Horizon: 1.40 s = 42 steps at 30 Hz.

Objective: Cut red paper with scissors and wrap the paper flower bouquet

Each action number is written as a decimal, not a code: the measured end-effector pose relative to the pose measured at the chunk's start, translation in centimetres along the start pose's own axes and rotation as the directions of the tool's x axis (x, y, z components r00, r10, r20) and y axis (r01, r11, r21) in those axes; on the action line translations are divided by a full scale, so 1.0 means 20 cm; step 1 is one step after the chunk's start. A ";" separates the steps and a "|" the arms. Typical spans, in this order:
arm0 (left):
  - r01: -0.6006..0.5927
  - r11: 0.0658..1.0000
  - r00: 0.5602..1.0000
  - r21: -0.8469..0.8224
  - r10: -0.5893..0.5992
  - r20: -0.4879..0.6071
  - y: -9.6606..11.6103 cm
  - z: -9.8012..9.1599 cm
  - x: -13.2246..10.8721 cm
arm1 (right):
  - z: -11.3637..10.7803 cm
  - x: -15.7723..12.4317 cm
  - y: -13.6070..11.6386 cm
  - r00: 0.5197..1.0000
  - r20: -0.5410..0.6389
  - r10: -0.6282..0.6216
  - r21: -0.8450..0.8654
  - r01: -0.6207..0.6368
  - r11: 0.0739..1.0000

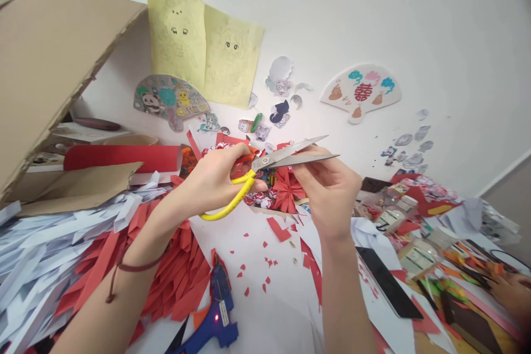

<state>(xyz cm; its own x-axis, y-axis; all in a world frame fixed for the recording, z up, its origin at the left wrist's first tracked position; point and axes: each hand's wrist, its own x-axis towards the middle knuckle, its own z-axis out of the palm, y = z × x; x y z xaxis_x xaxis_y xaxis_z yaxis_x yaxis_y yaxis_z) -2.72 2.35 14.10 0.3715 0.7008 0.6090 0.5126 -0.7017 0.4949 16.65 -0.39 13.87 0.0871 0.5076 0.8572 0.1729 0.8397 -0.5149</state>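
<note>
A pair of scissors (267, 161) with yellow handles is in my left hand (219, 174), its blades slightly parted and pointing right. My left fingers are curled at the handles, and a bit of red-orange paper (248, 156) shows beside them. My right hand (329, 188) is closed in a pinch by the blades, which partly cover its fingertips; what it pinches is hidden. Below and between the hands lies a folded red paper flower (289, 191). Small red paper scraps (265, 287) are scattered on the white sheet (274, 321) under them.
A blue glue gun (222, 310) with a lit red light lies at front. Stacks of folded red strips (178, 271) and white strips (45, 254) stand left, beneath cardboard (62, 50). At right are a black phone (390, 282), glue bottles (418, 257) and another person's hand (512, 293).
</note>
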 end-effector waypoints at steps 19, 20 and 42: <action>0.006 1.000 1.000 0.021 -0.006 0.002 0.01 0.00 0.00 | 0.00 0.00 0.00 1.000 -0.001 0.007 0.017 -0.007 1.000; 0.008 1.000 1.000 0.019 -0.008 0.005 0.01 0.00 0.00 | 0.00 0.00 0.00 1.000 -0.005 0.005 0.025 -0.005 1.000; -0.011 1.000 1.000 0.029 0.011 -0.001 0.03 0.02 0.00 | 0.01 0.00 0.03 0.995 -0.088 -0.035 0.092 0.043 0.995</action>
<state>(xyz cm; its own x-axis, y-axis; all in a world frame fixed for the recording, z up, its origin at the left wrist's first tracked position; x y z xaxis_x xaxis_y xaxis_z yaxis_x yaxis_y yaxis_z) -2.16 1.95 14.19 0.3761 0.6931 0.6149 0.5308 -0.7051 0.4702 16.45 0.11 13.48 0.1674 0.4589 0.8726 0.0858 0.8749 -0.4766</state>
